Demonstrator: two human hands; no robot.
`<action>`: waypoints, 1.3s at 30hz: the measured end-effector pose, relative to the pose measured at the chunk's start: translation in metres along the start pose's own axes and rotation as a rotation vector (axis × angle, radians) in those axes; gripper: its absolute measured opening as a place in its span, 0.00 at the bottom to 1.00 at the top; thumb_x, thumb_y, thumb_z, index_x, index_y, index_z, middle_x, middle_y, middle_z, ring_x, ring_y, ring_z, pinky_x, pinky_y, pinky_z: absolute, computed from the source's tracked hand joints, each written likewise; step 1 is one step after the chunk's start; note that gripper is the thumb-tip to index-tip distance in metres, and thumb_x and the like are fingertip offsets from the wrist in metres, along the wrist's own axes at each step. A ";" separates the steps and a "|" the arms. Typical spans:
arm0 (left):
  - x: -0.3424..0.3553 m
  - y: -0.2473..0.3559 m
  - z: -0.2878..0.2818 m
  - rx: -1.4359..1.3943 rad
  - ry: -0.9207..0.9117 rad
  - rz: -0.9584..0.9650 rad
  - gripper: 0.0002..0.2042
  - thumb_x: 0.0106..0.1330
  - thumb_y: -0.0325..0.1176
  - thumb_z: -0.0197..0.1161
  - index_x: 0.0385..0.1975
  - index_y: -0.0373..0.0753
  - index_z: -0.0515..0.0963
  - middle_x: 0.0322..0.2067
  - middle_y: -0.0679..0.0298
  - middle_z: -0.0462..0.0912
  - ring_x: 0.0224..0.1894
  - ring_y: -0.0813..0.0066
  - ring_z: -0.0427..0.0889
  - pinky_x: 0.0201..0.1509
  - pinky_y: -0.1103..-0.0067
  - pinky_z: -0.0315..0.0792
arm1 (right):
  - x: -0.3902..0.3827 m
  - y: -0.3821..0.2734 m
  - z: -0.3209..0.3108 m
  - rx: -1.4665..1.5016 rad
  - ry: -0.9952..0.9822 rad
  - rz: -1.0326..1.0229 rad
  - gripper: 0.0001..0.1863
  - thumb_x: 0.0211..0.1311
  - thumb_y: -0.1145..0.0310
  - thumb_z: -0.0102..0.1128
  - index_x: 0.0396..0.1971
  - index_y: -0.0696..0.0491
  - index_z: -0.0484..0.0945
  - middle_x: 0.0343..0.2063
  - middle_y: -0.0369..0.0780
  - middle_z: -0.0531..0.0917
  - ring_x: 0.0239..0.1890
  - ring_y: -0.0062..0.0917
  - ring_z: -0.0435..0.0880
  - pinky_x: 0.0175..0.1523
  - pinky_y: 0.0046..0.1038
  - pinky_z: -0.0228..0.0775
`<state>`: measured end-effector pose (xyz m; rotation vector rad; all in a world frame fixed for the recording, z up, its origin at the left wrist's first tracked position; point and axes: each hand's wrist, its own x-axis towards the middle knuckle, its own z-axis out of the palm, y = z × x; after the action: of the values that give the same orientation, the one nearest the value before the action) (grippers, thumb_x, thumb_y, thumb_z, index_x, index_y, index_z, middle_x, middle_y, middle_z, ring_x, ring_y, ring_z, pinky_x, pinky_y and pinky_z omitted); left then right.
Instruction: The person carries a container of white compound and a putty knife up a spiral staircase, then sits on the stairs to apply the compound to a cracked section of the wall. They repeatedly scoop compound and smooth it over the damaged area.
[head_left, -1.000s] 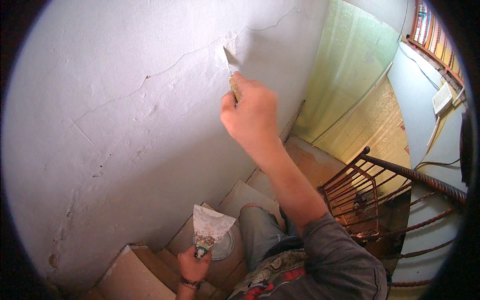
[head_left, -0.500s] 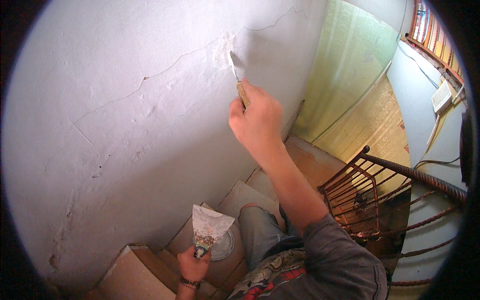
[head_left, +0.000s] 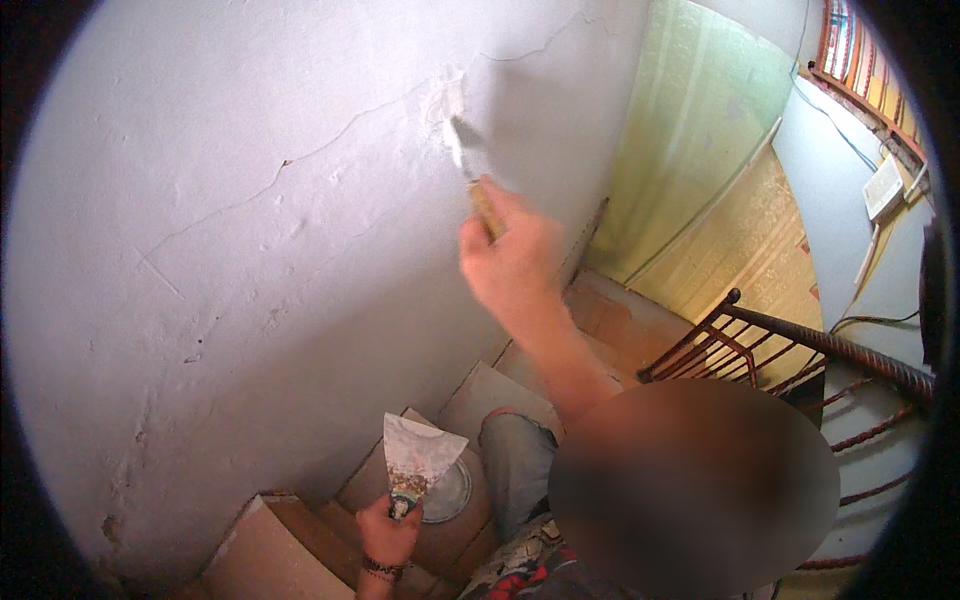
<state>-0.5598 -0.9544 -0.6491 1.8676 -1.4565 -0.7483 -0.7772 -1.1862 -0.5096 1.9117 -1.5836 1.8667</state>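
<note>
While the right hand (head_left: 512, 262) grips a stiff, light putty knife (head_left: 468, 165) by its handle against the cracked wall (head_left: 250, 220), the left hand (head_left: 388, 528) clasps a broad scraper (head_left: 418, 455) below it.

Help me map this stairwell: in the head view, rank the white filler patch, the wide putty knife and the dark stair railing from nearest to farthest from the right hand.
From the right hand:
1. White filler patch, on the wall just above.
2. Wide putty knife, below, in the left hand.
3. Dark stair railing, far right.

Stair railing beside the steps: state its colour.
Dark reddish-brown metal stair railing, clearest in the head view.
</note>
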 end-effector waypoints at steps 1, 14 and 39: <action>0.000 -0.001 0.000 0.005 -0.003 -0.012 0.10 0.49 0.32 0.69 0.23 0.31 0.80 0.16 0.54 0.80 0.19 0.68 0.81 0.26 0.74 0.72 | 0.005 0.008 -0.006 -0.019 -0.007 0.067 0.20 0.49 0.71 0.58 0.44 0.63 0.78 0.33 0.53 0.81 0.37 0.46 0.80 0.43 0.40 0.73; 0.001 -0.001 0.001 -0.022 -0.002 0.002 0.10 0.49 0.32 0.69 0.25 0.31 0.80 0.18 0.54 0.81 0.22 0.69 0.84 0.28 0.74 0.73 | 0.044 0.027 -0.004 0.004 -0.099 0.165 0.20 0.48 0.67 0.61 0.42 0.60 0.81 0.29 0.51 0.84 0.29 0.32 0.84 0.40 0.28 0.74; 0.002 -0.009 0.002 0.008 -0.001 0.044 0.10 0.48 0.31 0.70 0.23 0.31 0.80 0.16 0.53 0.80 0.20 0.68 0.83 0.26 0.74 0.72 | 0.024 -0.001 -0.021 0.125 -0.088 0.172 0.19 0.48 0.66 0.61 0.41 0.58 0.82 0.25 0.47 0.84 0.26 0.24 0.81 0.36 0.25 0.73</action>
<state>-0.5551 -0.9552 -0.6577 1.8357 -1.4983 -0.7242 -0.7976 -1.1867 -0.4854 1.9912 -1.7481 2.0184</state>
